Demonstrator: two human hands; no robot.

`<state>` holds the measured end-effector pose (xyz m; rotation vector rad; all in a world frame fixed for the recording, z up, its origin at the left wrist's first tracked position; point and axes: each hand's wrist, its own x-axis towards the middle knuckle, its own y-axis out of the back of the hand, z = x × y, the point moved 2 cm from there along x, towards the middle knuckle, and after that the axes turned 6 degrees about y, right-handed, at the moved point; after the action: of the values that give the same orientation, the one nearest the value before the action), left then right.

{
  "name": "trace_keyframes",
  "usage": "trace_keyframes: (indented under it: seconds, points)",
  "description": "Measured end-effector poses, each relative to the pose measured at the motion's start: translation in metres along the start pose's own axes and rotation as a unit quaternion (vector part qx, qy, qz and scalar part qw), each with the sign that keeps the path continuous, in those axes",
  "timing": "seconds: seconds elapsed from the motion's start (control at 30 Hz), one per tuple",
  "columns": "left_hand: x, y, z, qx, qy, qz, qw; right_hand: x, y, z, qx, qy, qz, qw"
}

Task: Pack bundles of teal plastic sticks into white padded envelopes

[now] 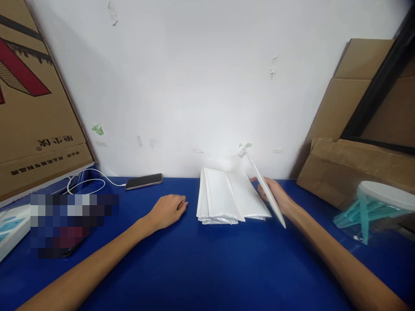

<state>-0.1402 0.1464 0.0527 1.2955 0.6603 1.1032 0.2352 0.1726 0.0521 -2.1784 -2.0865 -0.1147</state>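
Note:
A stack of white padded envelopes [222, 196] lies fanned out on the blue table [194, 268], near the wall. Just right of the stack, my right hand [275, 194] holds one white envelope [267, 190] on edge, tilted, with its top leaning left. Part of that hand is hidden behind the envelope. My left hand [169, 210] rests on the table left of the stack, its fingers curled in and nothing visible in them.
A phone [143, 181] with a white cable lies at the back left. Cardboard boxes stand at the left [42, 112] and right [343, 172]. A clear tub with a white lid [387, 195] holds teal items at the right. A pixelated area covers the near left.

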Motion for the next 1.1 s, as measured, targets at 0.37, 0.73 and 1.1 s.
trace_keyframes:
  seconds: [0.37, 0.73, 1.1]
  points:
    - [-0.013, 0.032, 0.014, -0.066, -0.027, 0.247, 0.966, -0.011, 0.002, -0.050, 0.124, -0.032, -0.191, 0.973]
    - [-0.051, 0.028, 0.056, -0.254, -0.258, 0.359, 0.860, -0.117, -0.116, -0.014, 0.187, -0.370, -0.532, 0.739]
    - [-0.023, 0.025, 0.026, -0.470, 0.075, 0.266, 0.838, -0.066, -0.068, -0.048, 0.236, -0.205, -0.420, 0.852]
